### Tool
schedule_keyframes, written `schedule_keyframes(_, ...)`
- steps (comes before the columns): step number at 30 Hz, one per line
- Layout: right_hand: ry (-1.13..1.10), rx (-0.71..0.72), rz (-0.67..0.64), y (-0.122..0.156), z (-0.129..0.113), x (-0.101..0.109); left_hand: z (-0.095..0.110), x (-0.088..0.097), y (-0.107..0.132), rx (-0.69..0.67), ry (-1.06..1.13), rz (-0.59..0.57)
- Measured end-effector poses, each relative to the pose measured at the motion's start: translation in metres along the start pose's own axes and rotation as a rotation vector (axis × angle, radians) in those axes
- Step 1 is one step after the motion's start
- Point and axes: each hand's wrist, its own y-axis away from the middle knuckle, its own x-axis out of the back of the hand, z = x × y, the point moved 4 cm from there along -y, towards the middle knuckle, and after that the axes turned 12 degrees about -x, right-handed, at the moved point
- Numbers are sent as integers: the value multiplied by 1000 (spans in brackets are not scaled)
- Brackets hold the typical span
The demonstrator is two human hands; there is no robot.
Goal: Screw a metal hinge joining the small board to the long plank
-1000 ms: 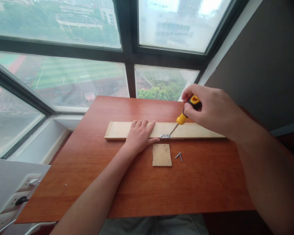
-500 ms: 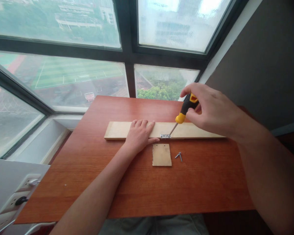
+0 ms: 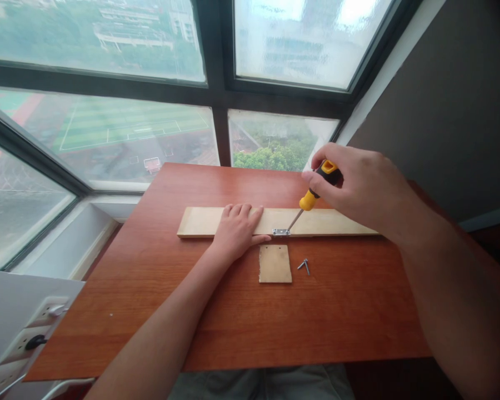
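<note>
The right hand [image 3: 358, 180] is closed around the black-and-yellow handle of a screwdriver [image 3: 308, 200], thumb and forefinger pinching it with the other fingers curled in behind, partly hidden from view. The screwdriver leans, its handle up and to the right, its thin shaft running down to the left so that the tip meets the right end of a small metal bracket [image 3: 281, 232]. That bracket lies at the near edge of a long pale plank [image 3: 275, 218], which stretches crosswise over the reddish-brown tabletop [image 3: 158, 328]. The left hand [image 3: 236, 229] lies palm down on the plank, to the left of the bracket, gripping nothing in its palm; its four fingers rest on the upper face, slightly parted, while the thumb is held well out to the right, along the near edge, its tip just beside the bracket. On the near side of the plank, close to that thumb and apart from the board, a small square of wood [image 3: 275, 265] lies flat, with two holes near its far edge. A few loose screws [image 3: 304, 266] lie together just to its right, touched by neither hand.
</note>
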Motion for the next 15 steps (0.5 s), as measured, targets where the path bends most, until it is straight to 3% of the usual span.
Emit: schedule_keyframes(15,-32,7,45,2,1,2,-1,-2,0,3,-9,-2)
